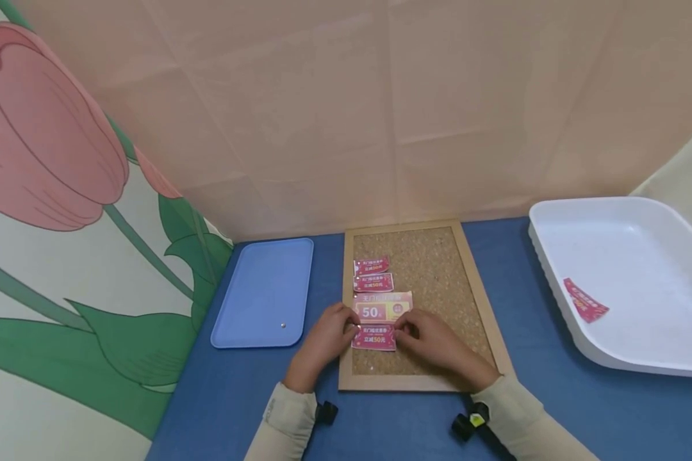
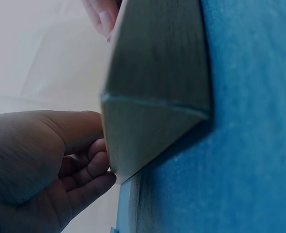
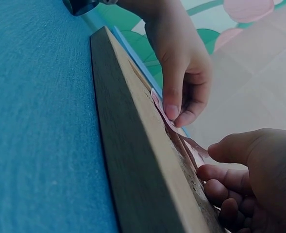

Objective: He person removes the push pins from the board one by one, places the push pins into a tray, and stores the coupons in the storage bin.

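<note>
A pink paper coupon [image 1: 373, 338] marked 50 lies over the lower left of the framed corkboard [image 1: 438, 288], slightly lifted off the cork in the right wrist view. My left hand [image 1: 330, 333] pinches its upper left corner between thumb and index finger. At its right edge my right hand [image 1: 438, 339] pinches it with thumb and index finger, the other fingers curled. Just above, a larger pink and yellow coupon [image 1: 375, 312] is on the board. Two small pink coupons [image 1: 371, 265] sit higher along the left side.
To the left is a blue tray [image 1: 259, 288] with one small shiny pin [image 1: 284, 326] in it. A large white tray [image 1: 657, 288] stands at the right, holding a pink coupon piece [image 1: 585, 301]. Blue cloth [image 1: 403, 429] covers the table, with a beige curtain [image 1: 323, 115] behind.
</note>
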Available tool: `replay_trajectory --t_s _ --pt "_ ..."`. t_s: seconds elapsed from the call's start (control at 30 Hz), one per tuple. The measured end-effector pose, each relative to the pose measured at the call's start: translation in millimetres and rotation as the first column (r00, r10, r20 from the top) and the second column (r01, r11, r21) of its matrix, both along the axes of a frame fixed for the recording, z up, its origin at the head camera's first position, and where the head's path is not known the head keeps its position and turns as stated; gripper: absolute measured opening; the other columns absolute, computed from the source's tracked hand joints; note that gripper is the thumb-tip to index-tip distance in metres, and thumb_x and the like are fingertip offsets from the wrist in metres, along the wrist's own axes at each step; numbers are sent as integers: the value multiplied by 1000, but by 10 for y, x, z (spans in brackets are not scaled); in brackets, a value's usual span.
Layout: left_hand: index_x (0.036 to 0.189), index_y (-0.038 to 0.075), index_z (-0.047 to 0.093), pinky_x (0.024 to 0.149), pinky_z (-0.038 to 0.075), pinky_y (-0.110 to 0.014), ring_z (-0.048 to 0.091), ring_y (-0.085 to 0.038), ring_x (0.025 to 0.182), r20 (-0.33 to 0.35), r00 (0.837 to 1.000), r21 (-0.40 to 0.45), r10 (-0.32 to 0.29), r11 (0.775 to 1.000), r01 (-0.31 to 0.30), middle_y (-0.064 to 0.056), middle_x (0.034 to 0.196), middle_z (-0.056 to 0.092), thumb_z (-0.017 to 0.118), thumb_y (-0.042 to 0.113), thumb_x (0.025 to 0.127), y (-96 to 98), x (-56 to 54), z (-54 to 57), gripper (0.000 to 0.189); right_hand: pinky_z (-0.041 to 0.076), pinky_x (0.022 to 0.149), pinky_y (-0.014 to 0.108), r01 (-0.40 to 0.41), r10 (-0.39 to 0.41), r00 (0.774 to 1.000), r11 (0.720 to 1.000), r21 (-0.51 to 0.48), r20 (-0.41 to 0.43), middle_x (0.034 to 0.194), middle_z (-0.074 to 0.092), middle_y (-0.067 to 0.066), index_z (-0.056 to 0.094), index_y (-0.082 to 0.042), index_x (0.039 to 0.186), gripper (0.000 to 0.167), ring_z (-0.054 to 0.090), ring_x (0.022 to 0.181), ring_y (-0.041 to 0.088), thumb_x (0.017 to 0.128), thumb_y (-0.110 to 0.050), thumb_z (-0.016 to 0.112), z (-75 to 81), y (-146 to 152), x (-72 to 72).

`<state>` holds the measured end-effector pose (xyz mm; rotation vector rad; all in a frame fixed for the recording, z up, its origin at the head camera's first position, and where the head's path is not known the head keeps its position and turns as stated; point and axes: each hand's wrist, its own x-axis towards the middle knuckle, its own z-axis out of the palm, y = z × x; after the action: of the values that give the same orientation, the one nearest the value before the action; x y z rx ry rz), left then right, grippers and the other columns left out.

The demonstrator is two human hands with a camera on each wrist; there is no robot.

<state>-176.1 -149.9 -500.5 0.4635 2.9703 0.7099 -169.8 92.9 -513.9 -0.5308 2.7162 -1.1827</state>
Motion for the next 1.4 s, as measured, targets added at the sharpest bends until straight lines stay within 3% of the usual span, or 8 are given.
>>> replay_trajectory --t_s 0.53,1.03,1.4 --pt "97 15 68 73 47 -29 49 -12 85 -4 1000 -47 7 999 -7 4 96 54 69 23 92 27 14 29 10 44 63 30 -3 3 1000 1000 8 -16 80 55 -8 66 -22 96 11 51 74 12 91 -31 69 -3 2 1" --pt "94 15 68 72 47 -28 50 -11 84 -24 1000 -37 -5 999 4 5 95 55 69 24 92 14 -11 14 9 42 68 33 -41 46 995 998 57 -84 81 55 -12 67 -28 85 17 50 75 10 94 -42 63 -21 -7 -14" --pt "98 14 70 76 48 -29 52 -10 87 -1 999 -7 -34 999 34 4 97 56 69 22 91 -27 -17 21 11 43 73 34 -52 57 994 997 54 -95 85 56 -13 67 -27 89 5 51 78 9 92 -31 68 -15 -13 -23"
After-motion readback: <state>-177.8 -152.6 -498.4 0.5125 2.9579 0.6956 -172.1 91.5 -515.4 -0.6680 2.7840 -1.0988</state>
